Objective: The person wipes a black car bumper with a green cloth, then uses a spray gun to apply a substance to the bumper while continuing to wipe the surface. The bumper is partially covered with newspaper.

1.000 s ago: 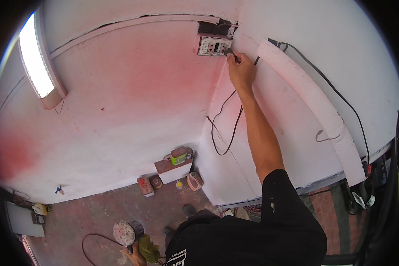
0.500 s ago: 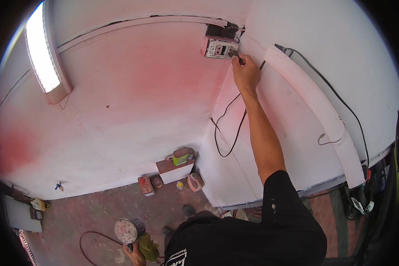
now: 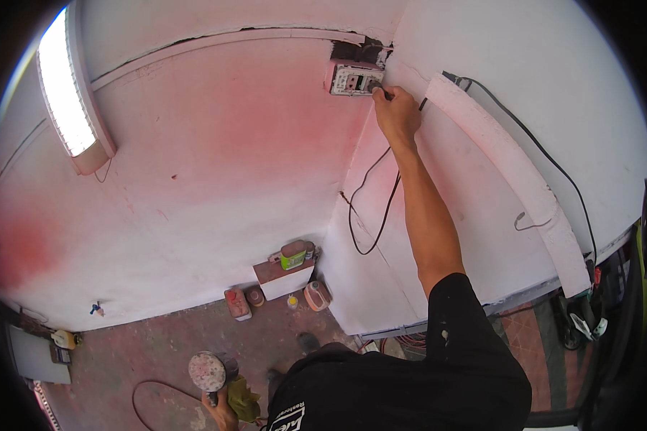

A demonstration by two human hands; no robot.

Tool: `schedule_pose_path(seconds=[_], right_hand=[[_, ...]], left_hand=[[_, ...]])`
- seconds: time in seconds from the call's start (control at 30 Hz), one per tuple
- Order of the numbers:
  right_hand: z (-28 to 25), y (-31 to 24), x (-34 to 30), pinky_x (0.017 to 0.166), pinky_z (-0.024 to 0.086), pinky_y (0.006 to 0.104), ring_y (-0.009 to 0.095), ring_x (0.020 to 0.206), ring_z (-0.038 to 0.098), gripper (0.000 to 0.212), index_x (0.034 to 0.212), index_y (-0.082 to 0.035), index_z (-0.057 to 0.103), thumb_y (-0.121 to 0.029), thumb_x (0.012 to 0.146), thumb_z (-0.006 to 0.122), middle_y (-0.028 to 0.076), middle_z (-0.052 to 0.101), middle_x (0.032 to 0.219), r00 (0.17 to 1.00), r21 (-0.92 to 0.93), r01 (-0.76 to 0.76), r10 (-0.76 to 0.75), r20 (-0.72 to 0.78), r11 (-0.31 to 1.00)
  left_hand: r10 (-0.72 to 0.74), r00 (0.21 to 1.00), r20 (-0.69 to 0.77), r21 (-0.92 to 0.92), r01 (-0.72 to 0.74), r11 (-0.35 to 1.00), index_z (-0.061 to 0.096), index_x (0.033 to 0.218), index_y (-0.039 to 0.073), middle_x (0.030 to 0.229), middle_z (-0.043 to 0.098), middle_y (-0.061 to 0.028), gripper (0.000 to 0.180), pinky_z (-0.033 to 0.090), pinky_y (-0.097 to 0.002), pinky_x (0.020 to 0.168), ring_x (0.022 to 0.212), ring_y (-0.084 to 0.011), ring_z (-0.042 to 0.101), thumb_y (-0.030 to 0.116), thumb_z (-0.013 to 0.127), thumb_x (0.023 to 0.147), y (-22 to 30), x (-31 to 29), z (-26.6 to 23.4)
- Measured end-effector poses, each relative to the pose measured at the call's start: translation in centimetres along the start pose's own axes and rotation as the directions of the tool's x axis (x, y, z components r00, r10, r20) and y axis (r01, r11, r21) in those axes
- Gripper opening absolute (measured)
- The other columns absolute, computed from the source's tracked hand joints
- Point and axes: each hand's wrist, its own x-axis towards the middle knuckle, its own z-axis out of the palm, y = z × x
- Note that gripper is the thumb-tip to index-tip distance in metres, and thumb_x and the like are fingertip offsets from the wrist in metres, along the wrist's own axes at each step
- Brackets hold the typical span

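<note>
And the right hand (image 3: 397,115) is right up at the wall, fingers pinched tight around a dark plug (image 3: 374,85), pressing it at the right-hand end of a pale outlet (image 3: 340,81). Here's the change, and it's a small one: half a second ago more of the plug body showed between fingers and outlet; now it looks lower and squarer to the face. To my eye the two are meeting, or very nearly, but the prongs are hidden, so how deep they sit I cannot tell.

The plug itself: blunt, dark, small, mostly covered by the fingers, with a dark stub poking out by the thumb. The outlet looks grimy at its edges, its inner frame exposed, a ragged dark gap (image 3: 352,52) just above it. Below, a black cable (image 3: 364,253) droops in a loose loop, and to the right pale pink trunking (image 3: 525,181) slants down the adjoining wall.

Down low, the left hand (image 3: 223,411) is full too, wrapped around the handle of a paint-spattered spray gun (image 3: 207,371), an olive cloth (image 3: 244,402) just beside it. Further off, a green container (image 3: 292,256) sits on a red-topped ledge (image 3: 289,281) near the corner.
</note>
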Motion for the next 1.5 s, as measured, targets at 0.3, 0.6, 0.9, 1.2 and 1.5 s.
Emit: schedule_pose_path(seconds=[0.3,0.6,0.9,1.2,1.5], right_hand=[[0.1,-0.6,0.3,0.091,0.063,0.0534,0.042,0.102,0.081,0.036,0.115,-0.011,0.085,-0.042,0.098,0.077,0.017,0.085,0.105,1.0,-0.032,0.018,-0.019,-0.01,0.999],[1.4,-0.8,-0.6,0.086,0.062,0.0499,0.037,0.096,0.081,0.035,0.112,-0.01,0.085,-0.042,0.1,0.078,0.012,0.085,0.099,0.994,-0.059,0.049,-0.054,-0.092,0.997],[1.2,-1.2,-0.6,0.086,0.061,0.0523,0.04,0.092,0.081,0.032,0.109,-0.007,0.083,-0.037,0.101,0.077,0.016,0.084,0.096,0.99,0.035,0.09,-0.085,-0.112,0.995],[-1.4,-0.6,1.2,0.089,0.062,0.0467,0.037,0.101,0.082,0.044,0.122,-0.008,0.084,-0.046,0.102,0.076,0.016,0.085,0.107,0.973,-0.209,0.215,-0.191,0.128,0.954],[-1.7,-0.2,0.7,0.077,0.06,0.0513,0.034,0.093,0.076,0.036,0.12,-0.01,0.083,-0.041,0.104,0.074,0.01,0.07,0.108,0.878,-0.489,0.466,-0.454,0.152,0.737]], left_hand=[[-0.034,0.999,0.034,-0.036,0.035,0.999,0.053,0.149,-0.002,0.123,0.068,-0.0131,0.063,0.055,-0.0396,0.096,0.107,-0.0234,0.066,0.032,0.079,0.103,-1.1,1.3,0.3],[-0.01,1.0,0.025,-0.023,0.011,1.0,0.059,0.142,-0.002,0.119,0.068,-0.0114,0.053,0.055,-0.0382,0.089,0.102,-0.0208,0.066,0.031,0.077,0.105,-1.0,2.1,1.8],[0.001,0.996,0.088,-0.066,0.004,0.998,0.062,0.14,-0.003,0.12,0.066,-0.0121,0.047,0.054,-0.0389,0.094,0.105,-0.0226,0.065,0.024,0.074,0.104,-3.0,4.9,3.3],[-0.072,0.98,0.184,-0.045,0.081,0.996,0.054,0.157,-0.008,0.147,0.063,-0.0176,0.068,0.049,-0.0427,0.113,0.131,-0.0279,0.062,0.023,0.081,0.103,-2.2,6.3,4.4],[-0.199,0.97,0.139,0.028,0.197,0.98,0.048,0.164,-0.005,0.159,0.052,-0.0198,0.07,0.041,-0.0433,0.123,0.145,-0.0317,0.053,0.02,0.079,0.106,-3.7,5.2,4.8]])
